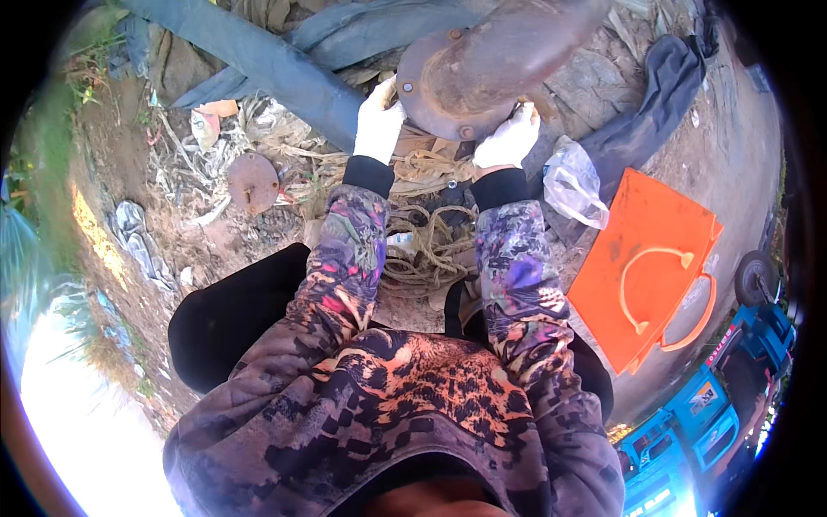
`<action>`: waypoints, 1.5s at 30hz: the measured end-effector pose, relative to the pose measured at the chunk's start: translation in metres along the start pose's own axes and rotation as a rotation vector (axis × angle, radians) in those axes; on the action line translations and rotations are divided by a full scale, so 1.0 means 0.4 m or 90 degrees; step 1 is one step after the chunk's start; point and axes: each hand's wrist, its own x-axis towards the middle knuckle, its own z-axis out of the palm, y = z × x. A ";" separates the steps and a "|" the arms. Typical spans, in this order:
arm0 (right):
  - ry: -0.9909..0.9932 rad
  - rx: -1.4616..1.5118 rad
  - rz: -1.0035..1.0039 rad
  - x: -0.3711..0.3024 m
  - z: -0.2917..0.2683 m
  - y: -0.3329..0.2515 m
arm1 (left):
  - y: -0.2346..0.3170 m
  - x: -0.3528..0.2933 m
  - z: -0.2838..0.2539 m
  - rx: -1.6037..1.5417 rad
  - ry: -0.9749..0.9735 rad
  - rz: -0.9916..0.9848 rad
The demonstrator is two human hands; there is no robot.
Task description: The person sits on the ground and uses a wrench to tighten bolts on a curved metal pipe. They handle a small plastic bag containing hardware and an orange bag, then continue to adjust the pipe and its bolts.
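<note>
A rusty curved metal pipe [525, 43] ends in a round bolted flange [448, 108] at the top middle. My left hand [379, 122], in a white glove with soiled fingertips, is closed at the flange's left rim, beside a bolt [407, 87]. At the right rim, my right hand [510, 138], gloved the same way, has its fingers pinched together close to the flange. What lies between those right fingers is too small to make out. Another bolt [467, 132] shows on the flange's near edge. The far side of the flange is hidden.
A blue-grey flat hose [267, 73] runs in from the upper left. Coiled rope [431, 250] lies between my forearms, and a rusty round plate [253, 183] on the dirt at left. To the right are a clear plastic bag [573, 183], an orange bag [633, 258] and a blue vehicle [689, 422].
</note>
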 end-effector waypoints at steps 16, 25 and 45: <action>-0.242 0.484 0.280 -0.051 -0.148 -0.031 | -0.032 0.023 -0.026 0.195 -0.003 0.065; -0.236 0.345 0.304 -0.089 -0.182 -0.010 | -0.067 -0.093 -0.041 0.075 0.065 -0.158; -0.457 -0.323 0.179 -0.158 -0.381 -0.470 | 0.185 -0.311 0.281 0.033 -0.449 -0.132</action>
